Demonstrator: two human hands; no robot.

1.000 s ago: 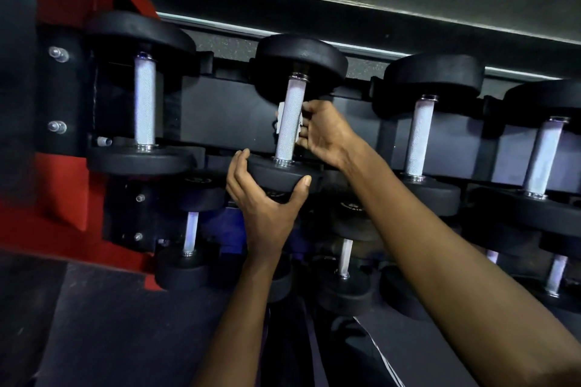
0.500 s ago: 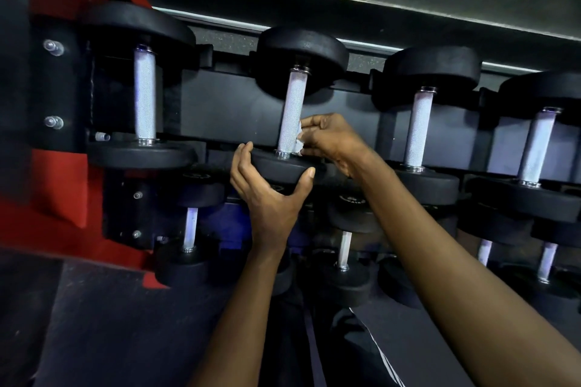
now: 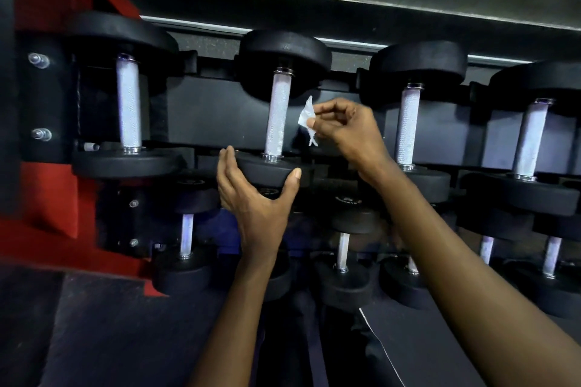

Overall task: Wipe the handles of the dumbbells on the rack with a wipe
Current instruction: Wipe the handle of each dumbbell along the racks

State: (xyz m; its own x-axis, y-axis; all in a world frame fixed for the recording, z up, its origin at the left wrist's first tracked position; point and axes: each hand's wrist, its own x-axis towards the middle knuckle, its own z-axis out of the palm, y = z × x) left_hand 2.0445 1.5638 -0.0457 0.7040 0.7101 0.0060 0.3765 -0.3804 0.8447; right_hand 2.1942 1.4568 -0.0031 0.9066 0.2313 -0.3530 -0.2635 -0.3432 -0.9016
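Observation:
Several black dumbbells with knurled silver handles lie on the top shelf of the rack [image 3: 207,116]. My left hand [image 3: 254,198] cups the near head [image 3: 267,171] of the second dumbbell from the left, thumb on its right edge. That dumbbell's handle [image 3: 278,113] is bare. My right hand [image 3: 349,129] pinches a small crumpled white wipe [image 3: 306,119] between thumb and fingers, just right of the handle and apart from it. The neighbouring handles stand at the left [image 3: 128,107] and right [image 3: 407,126].
A further dumbbell handle [image 3: 531,138] stands at the far right. A lower shelf holds several smaller dumbbells [image 3: 187,236]. The rack's red frame [image 3: 47,192] runs down the left with bolts in a black plate. Dark floor lies below.
My right hand has come off the second dumbbell's handle and moved right and up with the wipe. The left hand stays on the near head.

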